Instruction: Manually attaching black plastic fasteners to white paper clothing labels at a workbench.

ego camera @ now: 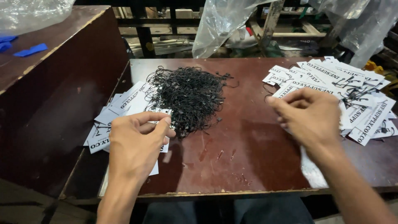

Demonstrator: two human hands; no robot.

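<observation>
My left hand is at the near left of the dark red table. Its thumb and forefinger pinch together at the near edge of a tangled heap of black string loops, and it holds a white printed tag underneath. More white tags lie spread to the left of the heap. My right hand hovers with curled fingers at the near edge of a pile of white tags that have black strings on them. Whether it holds anything is hidden.
A tall brown wooden box stands against the table's left side, with blue scraps on top. Clear plastic bags hang behind the table, in front of wooden frames. A white piece lies under my right forearm.
</observation>
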